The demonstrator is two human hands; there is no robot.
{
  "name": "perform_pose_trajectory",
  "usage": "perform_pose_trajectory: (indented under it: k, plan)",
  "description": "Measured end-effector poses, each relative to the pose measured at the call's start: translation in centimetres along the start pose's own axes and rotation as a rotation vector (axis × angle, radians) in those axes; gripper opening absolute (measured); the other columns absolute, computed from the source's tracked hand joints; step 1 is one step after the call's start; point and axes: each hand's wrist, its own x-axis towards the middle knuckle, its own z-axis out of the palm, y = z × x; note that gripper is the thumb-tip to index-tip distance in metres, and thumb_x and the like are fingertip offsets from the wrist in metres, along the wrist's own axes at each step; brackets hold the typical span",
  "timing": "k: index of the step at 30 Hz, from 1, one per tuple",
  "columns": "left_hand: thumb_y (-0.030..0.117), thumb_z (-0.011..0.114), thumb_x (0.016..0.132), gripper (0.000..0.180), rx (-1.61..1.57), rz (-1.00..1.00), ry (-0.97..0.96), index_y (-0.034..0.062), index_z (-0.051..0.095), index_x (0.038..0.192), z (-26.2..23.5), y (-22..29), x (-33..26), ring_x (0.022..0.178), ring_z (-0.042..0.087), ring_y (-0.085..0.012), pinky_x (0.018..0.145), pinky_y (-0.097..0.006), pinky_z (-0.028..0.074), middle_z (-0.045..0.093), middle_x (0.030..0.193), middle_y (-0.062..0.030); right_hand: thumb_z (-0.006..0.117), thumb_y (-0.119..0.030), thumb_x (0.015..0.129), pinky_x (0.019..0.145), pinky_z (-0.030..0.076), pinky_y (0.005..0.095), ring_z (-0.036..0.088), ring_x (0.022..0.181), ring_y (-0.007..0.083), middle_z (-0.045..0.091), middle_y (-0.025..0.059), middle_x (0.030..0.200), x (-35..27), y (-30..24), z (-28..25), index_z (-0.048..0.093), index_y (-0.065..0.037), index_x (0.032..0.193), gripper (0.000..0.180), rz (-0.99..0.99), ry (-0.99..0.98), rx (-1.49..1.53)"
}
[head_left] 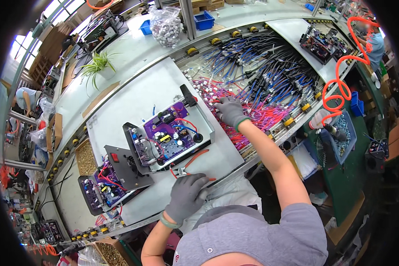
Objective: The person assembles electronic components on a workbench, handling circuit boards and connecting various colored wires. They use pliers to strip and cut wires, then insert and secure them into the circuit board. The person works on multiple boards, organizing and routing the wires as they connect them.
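My right hand (231, 112), in a grey glove, reaches over a pile of pink and red wires (261, 119) with white connectors. Its fingers are apart and touch the upper part of the pile; nothing shows in them. At the board's near edge, my gloved left hand (188, 195) lies loosely open beside pliers (180, 172) with orange-red handles. One handle runs close past its fingertips. Ahead of it sits an open metal case with a purple circuit board (166, 128), red and blue wires and a black round part. A second opened unit (104, 186) with a dark panel (124, 166) stands to its left.
The pale work board (115, 106) rests on a roller conveyor. Black and blue cables (270, 66) lie beyond the pink ones. Farther right are another unit (319, 46), a coiled orange air hose (341, 88) and a blue bin (343, 137). A plant (99, 68) stands at the back left.
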Motion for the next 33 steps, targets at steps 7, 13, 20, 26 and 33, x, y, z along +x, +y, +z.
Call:
perform_pose_trajectory:
  k: [7, 13, 20, 26, 33]
  plan:
    - [0.014, 0.067, 0.082, 0.030, -0.053, -0.077, -0.003, 0.0109, 0.066, 0.112, 1.1, -0.2, -1.0, 0.094, 0.065, -0.0303, 0.082, -0.041, 0.050, 0.068, 0.110, -0.0094, 0.068, -0.027, 0.081, 0.090, 0.046, 0.0468, 0.061, 0.105, 0.0292, 0.068, 0.0055, 0.102, 1.2, 0.7, -0.5, 0.077, -0.021, 0.090, 0.014, -0.056, 0.065, 0.089]
    - [0.012, 0.068, 0.083, 0.025, -0.133, -0.095, 0.037, 0.0094, 0.069, 0.108, 0.3, -1.2, -1.6, 0.088, 0.067, -0.0306, 0.077, -0.040, 0.053, 0.070, 0.102, -0.0125, 0.057, -0.028, 0.100, 0.058, 0.045, 0.0260, 0.056, 0.063, 0.0107, 0.063, 0.0032, 0.075, -4.4, 2.1, -8.9, 0.069, -0.002, 0.099, 0.028, 0.377, -0.035, 1.303]
    - [0.006, 0.053, 0.094, 0.036, -0.826, -0.326, 0.204, -0.0003, 0.059, 0.129, -3.1, 2.7, 3.6, 0.098, 0.067, -0.0205, 0.089, -0.036, 0.054, 0.068, 0.114, -0.0144, 0.058, -0.026, 0.101, 0.054, 0.042, 0.0253, 0.054, 0.060, 0.0109, 0.060, 0.0046, 0.070, -10.7, -5.7, -19.3, 0.063, 0.002, 0.103, 0.028, 0.073, -0.086, 1.538]
    - [0.011, 0.044, 0.103, 0.035, -1.264, -0.327, 0.562, -0.0034, 0.056, 0.132, -5.7, 4.0, 5.8, 0.101, 0.064, -0.0192, 0.096, -0.034, 0.049, 0.066, 0.114, -0.0131, 0.056, -0.020, 0.101, 0.063, 0.049, 0.0260, 0.058, 0.067, 0.0104, 0.063, 0.0036, 0.076, -12.2, -12.4, -17.8, 0.063, 0.001, 0.109, 0.023, -0.006, -0.410, 1.650]
    - [0.022, 0.055, 0.101, 0.027, -0.578, -0.327, 0.516, 0.0016, 0.066, 0.117, -9.1, 0.1, 2.2, 0.081, 0.063, -0.0140, 0.072, -0.031, 0.051, 0.065, 0.089, -0.0070, 0.067, -0.010, 0.092, 0.070, 0.053, 0.0286, 0.066, 0.075, 0.0159, 0.068, 0.0103, 0.086, -8.6, -13.4, -18.3, 0.066, -0.001, 0.110, 0.020, -0.401, 0.003, 1.053]
